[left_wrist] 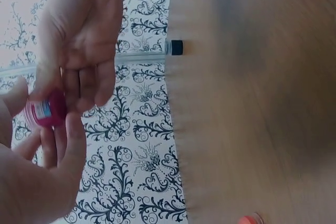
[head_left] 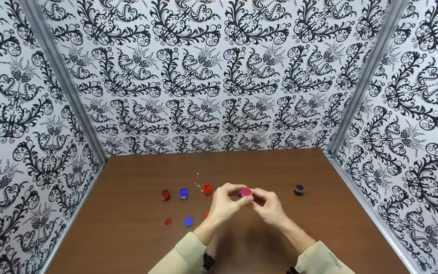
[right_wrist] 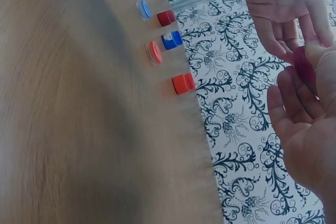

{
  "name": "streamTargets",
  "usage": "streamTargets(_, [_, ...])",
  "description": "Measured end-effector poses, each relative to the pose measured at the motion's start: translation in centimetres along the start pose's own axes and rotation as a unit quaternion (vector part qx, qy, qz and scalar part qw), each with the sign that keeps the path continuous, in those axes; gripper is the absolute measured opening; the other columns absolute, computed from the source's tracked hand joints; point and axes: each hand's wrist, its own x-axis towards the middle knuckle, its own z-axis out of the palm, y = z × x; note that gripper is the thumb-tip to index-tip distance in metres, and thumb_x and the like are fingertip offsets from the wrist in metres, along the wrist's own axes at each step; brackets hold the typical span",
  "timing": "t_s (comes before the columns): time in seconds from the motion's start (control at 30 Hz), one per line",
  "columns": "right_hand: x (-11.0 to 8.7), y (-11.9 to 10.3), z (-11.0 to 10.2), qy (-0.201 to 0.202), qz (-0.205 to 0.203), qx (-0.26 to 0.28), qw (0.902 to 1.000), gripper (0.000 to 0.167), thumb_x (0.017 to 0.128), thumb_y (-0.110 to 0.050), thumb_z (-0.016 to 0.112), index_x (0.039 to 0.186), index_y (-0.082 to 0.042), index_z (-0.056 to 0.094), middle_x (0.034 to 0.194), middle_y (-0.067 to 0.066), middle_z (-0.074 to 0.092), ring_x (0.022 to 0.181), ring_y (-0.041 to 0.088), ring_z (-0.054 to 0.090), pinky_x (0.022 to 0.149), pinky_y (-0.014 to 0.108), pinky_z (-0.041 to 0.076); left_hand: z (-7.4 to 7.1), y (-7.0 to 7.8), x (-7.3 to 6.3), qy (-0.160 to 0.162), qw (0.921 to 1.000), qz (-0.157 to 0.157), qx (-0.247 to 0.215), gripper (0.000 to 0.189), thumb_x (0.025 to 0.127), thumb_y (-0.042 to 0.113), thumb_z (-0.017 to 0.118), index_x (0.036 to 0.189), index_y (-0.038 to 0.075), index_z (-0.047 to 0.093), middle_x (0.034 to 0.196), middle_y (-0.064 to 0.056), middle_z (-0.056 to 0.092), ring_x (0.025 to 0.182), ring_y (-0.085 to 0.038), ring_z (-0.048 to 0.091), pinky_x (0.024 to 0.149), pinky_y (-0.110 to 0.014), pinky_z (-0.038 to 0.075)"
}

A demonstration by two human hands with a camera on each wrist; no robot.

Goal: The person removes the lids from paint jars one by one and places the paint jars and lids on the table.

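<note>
A small pink paint jar (head_left: 246, 192) is held up above the table between both hands, its pink round top facing the head camera. My left hand (head_left: 224, 203) pinches it from the left between thumb and fingers. From the right, the fingertips of my right hand (head_left: 270, 208) grip the same jar. A pale label shows on the side of the jar (left_wrist: 47, 109) in the left wrist view. Fingers cover much of it in the right wrist view, and I cannot tell whether its lid is loose.
On the brown table (head_left: 139, 243), left of the hands, stand a dark red jar (head_left: 165, 195), a blue jar (head_left: 183, 193) and an orange-red jar (head_left: 207, 190). Nearer lie a dark red lid (head_left: 167, 222), a blue lid (head_left: 188, 221) and a partly hidden orange-red lid (right_wrist: 154, 52). Right stands a black jar (head_left: 299, 190).
</note>
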Motion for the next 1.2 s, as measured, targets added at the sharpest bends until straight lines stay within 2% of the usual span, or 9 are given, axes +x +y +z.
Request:
streamTargets(0.2, [0.1,0.0,-0.5,-0.028,0.000,0.029,0.9992,0.026,0.104,0.005,0.074,0.129,0.011,0.076,0.115,0.002,0.083,0.104,0.001,0.076,0.088,0.018,0.064,-1.1,-0.5,0.2,-0.078,0.9950,0.033,-0.053,0.040,0.100,0.012,0.085,0.137,-0.002,0.077,0.120,-0.024,0.078,0.110,-0.035,0.081,0.094,-0.024,0.065])
streamTargets(0.27, [0.1,0.0,-0.6,-0.034,-0.002,0.036,0.9988,0.025,0.103,0.006,0.073,0.127,0.012,0.076,0.115,-0.003,0.083,0.104,0.001,0.076,0.088,0.018,0.064,-1.4,-0.5,0.2,-0.095,0.9929,0.041,-0.057,0.040,0.102,0.011,0.083,0.138,-0.002,0.077,0.122,-0.025,0.077,0.112,-0.032,0.079,0.096,-0.024,0.064])
streamTargets(0.37, [0.1,0.0,-0.6,-0.039,-0.002,0.040,0.9984,0.022,0.103,0.005,0.073,0.124,0.011,0.077,0.112,-0.008,0.081,0.101,0.001,0.076,0.086,0.018,0.063,-1.4,-0.6,0.1,-0.102,0.9922,0.046,-0.054,0.036,0.103,0.012,0.082,0.137,0.000,0.078,0.119,-0.024,0.077,0.109,-0.019,0.076,0.093,-0.022,0.063])
streamTargets(0.47, [0.1,-0.1,-0.5,-0.039,0.000,0.039,0.9985,0.019,0.103,0.005,0.074,0.121,0.009,0.078,0.108,-0.011,0.080,0.097,0.001,0.075,0.083,0.018,0.062,-1.3,-0.6,0.0,-0.096,0.9929,0.045,-0.054,0.032,0.103,0.013,0.081,0.134,0.002,0.081,0.116,-0.024,0.076,0.104,-0.008,0.073,0.090,-0.021,0.062])
streamTargets(0.57, [0.1,0.0,-0.5,-0.035,-0.003,0.036,0.9987,0.019,0.102,0.007,0.074,0.120,0.009,0.079,0.107,-0.011,0.080,0.095,0.001,0.074,0.081,0.018,0.061,-1.2,-0.6,-0.1,-0.088,0.9935,0.044,-0.058,0.030,0.103,0.012,0.082,0.131,0.002,0.081,0.115,-0.024,0.076,0.103,-0.006,0.072,0.091,-0.022,0.063])
streamTargets(0.73, [0.1,0.2,-0.4,-0.023,-0.011,0.028,0.9993,0.020,0.102,0.006,0.075,0.121,0.007,0.080,0.107,-0.010,0.081,0.096,0.001,0.074,0.082,0.019,0.061,-0.9,-0.6,-0.2,-0.069,0.9947,0.038,-0.066,0.031,0.102,0.012,0.083,0.129,-0.002,0.081,0.115,-0.024,0.076,0.104,-0.010,0.074,0.091,-0.024,0.065])
streamTargets(0.97, [0.1,0.3,-0.2,-0.013,-0.031,0.047,0.9983,0.028,0.100,0.011,0.074,0.127,0.015,0.075,0.111,-0.007,0.080,0.098,0.001,0.074,0.083,0.018,0.063,-0.2,-0.4,-0.4,-0.032,0.9954,0.009,-0.090,0.028,0.098,0.009,0.086,0.125,0.000,0.082,0.115,-0.023,0.074,0.095,-0.014,0.080,0.085,-0.019,0.065])
streamTargets(1.1, [0.3,0.3,0.1,0.012,-0.045,0.035,0.9983,0.027,0.097,0.013,0.076,0.124,0.014,0.077,0.106,-0.004,0.081,0.095,0.000,0.074,0.080,0.017,0.062,0.1,-0.2,-0.4,-0.006,0.9953,-0.007,-0.097,0.028,0.095,0.010,0.089,0.120,0.001,0.083,0.113,-0.023,0.077,0.095,-0.019,0.081,0.085,-0.020,0.065])
streamTargets(1.2, [0.3,0.3,0.2,0.031,-0.052,0.024,0.9979,0.027,0.095,0.013,0.078,0.123,0.012,0.079,0.105,0.000,0.082,0.095,0.000,0.075,0.080,0.018,0.063,0.3,-0.1,-0.3,0.012,0.9946,-0.018,-0.102,0.028,0.092,0.010,0.092,0.117,0.001,0.083,0.109,-0.023,0.081,0.092,-0.017,0.081,0.082,-0.020,0.065])
